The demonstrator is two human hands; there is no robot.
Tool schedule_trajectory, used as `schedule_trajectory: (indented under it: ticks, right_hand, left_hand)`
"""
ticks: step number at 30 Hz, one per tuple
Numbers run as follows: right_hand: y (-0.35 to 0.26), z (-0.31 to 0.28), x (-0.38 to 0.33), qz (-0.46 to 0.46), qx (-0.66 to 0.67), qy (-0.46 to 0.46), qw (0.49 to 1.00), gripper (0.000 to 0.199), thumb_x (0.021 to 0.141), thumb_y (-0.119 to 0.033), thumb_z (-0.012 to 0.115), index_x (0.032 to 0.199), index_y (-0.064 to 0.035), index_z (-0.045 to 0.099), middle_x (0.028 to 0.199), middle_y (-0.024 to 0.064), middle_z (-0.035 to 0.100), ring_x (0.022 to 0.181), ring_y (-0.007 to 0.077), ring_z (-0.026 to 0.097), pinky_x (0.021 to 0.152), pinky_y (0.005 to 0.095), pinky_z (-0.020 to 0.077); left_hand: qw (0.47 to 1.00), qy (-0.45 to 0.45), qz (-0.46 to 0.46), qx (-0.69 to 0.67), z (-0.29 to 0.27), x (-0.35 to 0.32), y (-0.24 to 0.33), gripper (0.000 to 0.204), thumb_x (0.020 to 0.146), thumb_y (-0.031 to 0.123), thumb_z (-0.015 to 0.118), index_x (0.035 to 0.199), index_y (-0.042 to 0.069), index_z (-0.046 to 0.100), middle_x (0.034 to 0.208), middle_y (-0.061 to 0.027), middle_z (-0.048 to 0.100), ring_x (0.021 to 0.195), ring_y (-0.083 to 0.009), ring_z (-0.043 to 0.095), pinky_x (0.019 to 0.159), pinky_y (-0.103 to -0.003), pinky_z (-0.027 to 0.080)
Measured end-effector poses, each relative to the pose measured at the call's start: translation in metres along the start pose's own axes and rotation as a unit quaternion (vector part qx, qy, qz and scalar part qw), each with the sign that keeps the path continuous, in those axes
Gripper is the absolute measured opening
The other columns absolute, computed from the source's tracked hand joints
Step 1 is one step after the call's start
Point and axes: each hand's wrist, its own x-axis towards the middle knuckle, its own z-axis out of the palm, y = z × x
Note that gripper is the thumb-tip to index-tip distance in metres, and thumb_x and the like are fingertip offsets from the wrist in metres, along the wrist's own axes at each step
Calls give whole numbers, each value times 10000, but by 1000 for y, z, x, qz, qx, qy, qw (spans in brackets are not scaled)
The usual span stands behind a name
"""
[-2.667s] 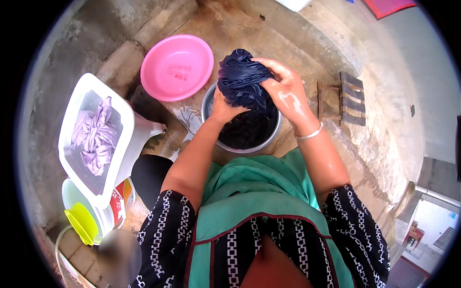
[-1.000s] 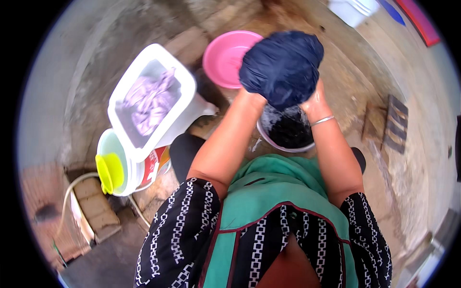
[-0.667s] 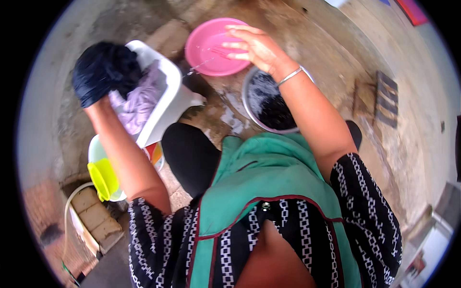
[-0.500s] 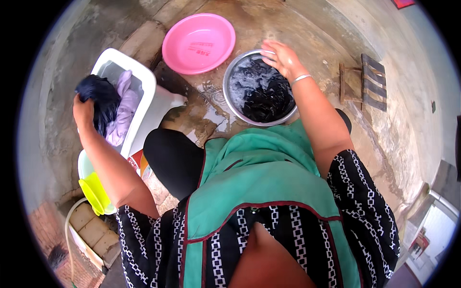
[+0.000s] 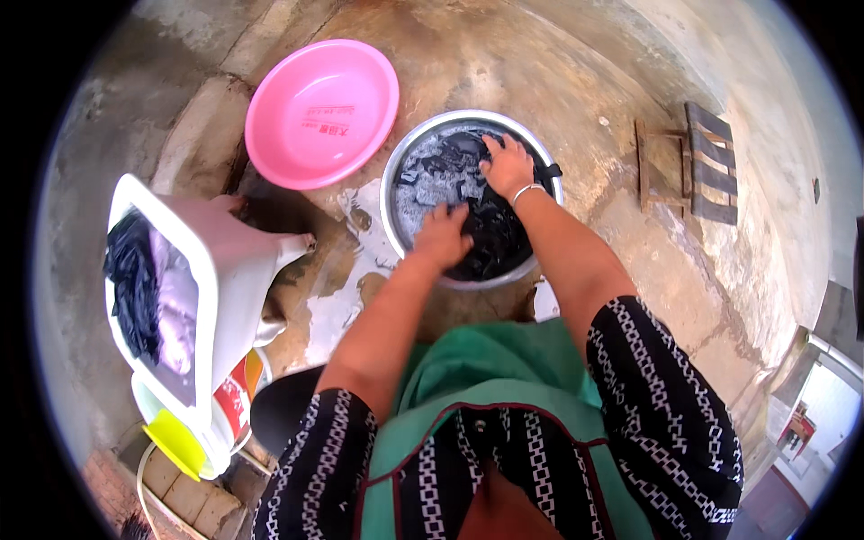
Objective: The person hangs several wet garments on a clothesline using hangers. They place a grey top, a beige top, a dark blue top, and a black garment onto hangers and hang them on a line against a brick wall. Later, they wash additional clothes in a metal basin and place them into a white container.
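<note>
A metal basin (image 5: 389, 202) holds sudsy water and soaked black cloth (image 5: 493, 238). My left hand (image 5: 441, 236) is at the near left part of the basin, slightly blurred, with its fingers spread over the cloth. Farther back, my right hand (image 5: 509, 168), with a bracelet at the wrist, reaches in from the right. Its fingers are apart, touching the wet cloth. A bit of black cloth hangs over the right rim. To the left, a white tub (image 5: 209, 297) contains a dark garment (image 5: 133, 288) beside a lilac one (image 5: 173, 306).
A pink plastic basin (image 5: 315, 117) lies behind the white tub and the metal basin. At the right stands a small slatted stool (image 5: 711, 162). A yellow-green plastic piece (image 5: 175, 445) and a pale hose (image 5: 142, 477) are at lower left. Water wets the floor (image 5: 337, 310).
My left hand has let go of the dark garment in the white tub and moved right into the metal basin. My right hand has come down onto the black cloth.
</note>
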Motion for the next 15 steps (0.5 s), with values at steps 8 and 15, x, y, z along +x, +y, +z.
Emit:
schedule_trajectory:
  ticks: [8,15]
  right_hand:
    - [-14,62,7,-140,-128,-132,973,304,796,-244,561,1081,-162,630,1321,149,423,1186,372,396,970,536,292]
    - [-35,-8,-32,-92,300,2,949,299,662,-155,631,935,-34,618,1009,257,576,1026,396,529,870,390,444]
  left_hand:
    - [989,-132,37,50,64,20,-35,502,769,257,621,1242,145,495,1214,-173,508,1118,-357,477,934,-448,391]
    - [604,22,-324,-728,-37,42,-24,793,765,569,613,1376,169,304,1310,-155,428,1211,-309,404,872,-570,420]
